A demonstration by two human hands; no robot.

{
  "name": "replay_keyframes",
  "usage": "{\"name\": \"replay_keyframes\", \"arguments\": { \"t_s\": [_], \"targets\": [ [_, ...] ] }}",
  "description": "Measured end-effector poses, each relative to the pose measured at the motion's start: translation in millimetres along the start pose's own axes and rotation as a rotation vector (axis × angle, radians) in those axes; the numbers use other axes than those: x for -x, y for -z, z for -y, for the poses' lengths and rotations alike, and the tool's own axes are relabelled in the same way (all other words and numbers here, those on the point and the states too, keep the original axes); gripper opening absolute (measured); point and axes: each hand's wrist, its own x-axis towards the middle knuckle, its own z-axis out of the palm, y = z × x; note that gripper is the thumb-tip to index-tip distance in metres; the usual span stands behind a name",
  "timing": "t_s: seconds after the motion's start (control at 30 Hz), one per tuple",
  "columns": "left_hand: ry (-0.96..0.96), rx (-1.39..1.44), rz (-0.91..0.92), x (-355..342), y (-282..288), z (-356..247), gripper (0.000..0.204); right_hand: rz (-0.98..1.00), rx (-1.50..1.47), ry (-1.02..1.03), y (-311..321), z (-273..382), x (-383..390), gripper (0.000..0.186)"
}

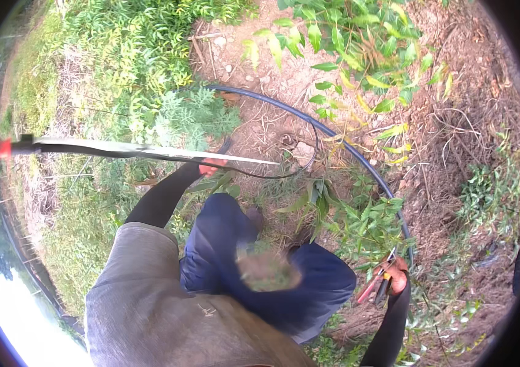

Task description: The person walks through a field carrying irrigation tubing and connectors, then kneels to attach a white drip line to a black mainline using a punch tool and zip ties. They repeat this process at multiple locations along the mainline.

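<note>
My left hand [212,165], orange and at the end of a dark sleeve, is closed around a thin black tube [278,177] beside my knee. A short dark piece [225,145] sticks out just beyond it, too small to name. The tube bends in a loose loop up toward a thick black hose [296,112], which arcs across the soil to my right side. Beside the hose's lower end, my right hand [398,276] is closed on pliers [367,292] with a red grip. A black-and-yellow handle [383,286] and a metal tip show there too; whether these are one tool is unclear.
Leafy green plants [143,49] grow at the far left, and a yellowing shrub [358,55] overhangs the far side. Small weeds [370,226] stand between my knees and the hose. Stones [303,154] and dry twigs lie on brown soil. A pale strip [168,151] crosses the view from the left.
</note>
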Motion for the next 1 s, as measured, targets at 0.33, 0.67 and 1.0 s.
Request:
{"name": "replay_keyframes", "arguments": {
  "t_s": [0.33, 0.67, 1.0],
  "targets": [
    [0.201, 0.236, -0.264, 301.5, -101.7, 19.3, 0.04, 0.776, -0.465, -0.278, -267.5, 8.0, 145.3, 0.024],
    [0.133, 0.764, -0.623, 529.4, -200.2, 133.2, 0.038, 0.948, -0.081, -0.36, -330.0, 138.1, 288.2, 0.049],
    [-0.133, 1.337, -0.862, 578.7, -261.9, 212.4, 0.031, 0.986, 0.315, -0.479, -458.9, 134.1, 324.7, 0.082]
  ]
}}
